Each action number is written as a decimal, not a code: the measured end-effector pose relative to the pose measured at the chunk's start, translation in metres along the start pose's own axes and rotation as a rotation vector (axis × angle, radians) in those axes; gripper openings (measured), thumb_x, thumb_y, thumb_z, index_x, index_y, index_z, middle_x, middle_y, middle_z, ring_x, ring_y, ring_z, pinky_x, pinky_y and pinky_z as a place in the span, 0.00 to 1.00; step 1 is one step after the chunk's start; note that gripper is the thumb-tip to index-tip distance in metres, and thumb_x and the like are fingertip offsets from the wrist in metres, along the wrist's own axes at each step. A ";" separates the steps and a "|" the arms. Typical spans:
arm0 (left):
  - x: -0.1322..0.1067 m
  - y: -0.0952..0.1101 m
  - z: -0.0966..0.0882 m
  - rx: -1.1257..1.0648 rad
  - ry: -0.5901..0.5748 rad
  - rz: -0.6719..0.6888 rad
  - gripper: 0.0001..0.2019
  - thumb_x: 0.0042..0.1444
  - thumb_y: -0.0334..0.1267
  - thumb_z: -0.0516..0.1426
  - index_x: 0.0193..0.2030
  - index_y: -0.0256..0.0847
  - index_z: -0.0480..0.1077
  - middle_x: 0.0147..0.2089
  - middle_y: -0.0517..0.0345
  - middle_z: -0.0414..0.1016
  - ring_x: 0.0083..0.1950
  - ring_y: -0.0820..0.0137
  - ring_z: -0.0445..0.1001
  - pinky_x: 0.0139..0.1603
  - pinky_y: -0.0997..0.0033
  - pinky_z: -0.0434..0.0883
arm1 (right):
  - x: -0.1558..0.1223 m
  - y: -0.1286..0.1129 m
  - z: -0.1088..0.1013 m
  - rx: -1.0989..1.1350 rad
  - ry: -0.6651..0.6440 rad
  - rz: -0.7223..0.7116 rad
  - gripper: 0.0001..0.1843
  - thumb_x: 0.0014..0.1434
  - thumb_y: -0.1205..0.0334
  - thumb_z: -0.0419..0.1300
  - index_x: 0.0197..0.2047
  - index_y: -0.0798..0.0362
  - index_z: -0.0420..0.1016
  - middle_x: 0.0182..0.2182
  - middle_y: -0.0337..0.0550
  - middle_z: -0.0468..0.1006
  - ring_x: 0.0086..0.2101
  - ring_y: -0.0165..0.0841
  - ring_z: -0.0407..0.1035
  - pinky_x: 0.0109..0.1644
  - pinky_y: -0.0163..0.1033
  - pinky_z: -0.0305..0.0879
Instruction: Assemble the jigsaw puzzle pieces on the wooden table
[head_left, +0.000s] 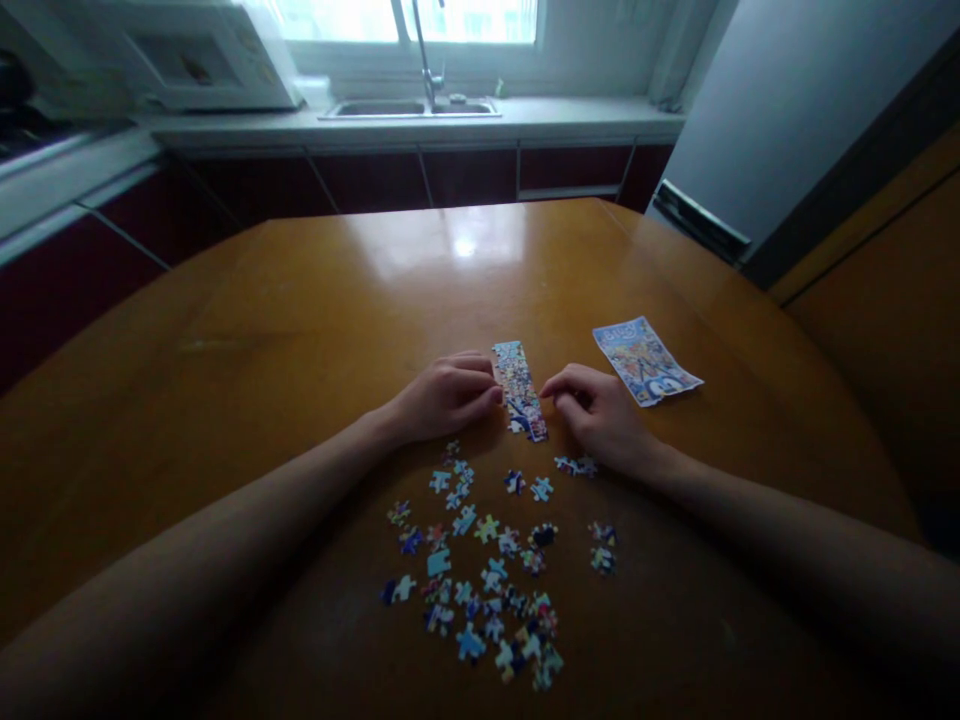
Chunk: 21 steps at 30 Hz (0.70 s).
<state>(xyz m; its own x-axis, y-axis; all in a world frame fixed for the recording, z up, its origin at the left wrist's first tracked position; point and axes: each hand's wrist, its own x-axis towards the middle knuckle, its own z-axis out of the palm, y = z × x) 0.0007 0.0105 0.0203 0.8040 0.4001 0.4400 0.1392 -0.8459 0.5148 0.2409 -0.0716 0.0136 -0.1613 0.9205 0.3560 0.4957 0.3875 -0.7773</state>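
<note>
Puzzle strip, betw. my L fingers & R fingers, both bent, can't tell if gripping; loose pcs. on surface.

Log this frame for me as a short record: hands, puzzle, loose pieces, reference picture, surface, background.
Left hand: fingers curled at the left edge of the joined puzzle strip; left hand rests on the table
Right hand: right hand curled, fingertips by the strip's right edge; contact unclear
Puzzle: narrow assembled strip lying between the hands
Loose pieces: many loose pieces scattered nearer the wearer than the strip
Reference picture: printed sheet, beyond the right hand
Surface: brown table, glossy
Background: counter with sink, below a window
</note>
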 end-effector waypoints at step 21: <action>0.001 0.003 0.001 0.030 -0.020 -0.032 0.21 0.69 0.38 0.52 0.23 0.38 0.67 0.27 0.57 0.65 0.29 0.73 0.64 0.32 0.71 0.65 | -0.079 -0.083 0.012 -0.244 -0.646 -0.606 0.12 0.67 0.56 0.59 0.33 0.52 0.70 0.34 0.41 0.74 0.36 0.34 0.62 0.37 0.43 0.53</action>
<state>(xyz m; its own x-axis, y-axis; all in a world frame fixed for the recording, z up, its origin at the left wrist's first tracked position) 0.0028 0.0083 0.0212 0.8100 0.4207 0.4085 0.1824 -0.8429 0.5062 0.2024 -0.1758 0.0441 -0.8614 0.4417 0.2507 0.3255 0.8591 -0.3951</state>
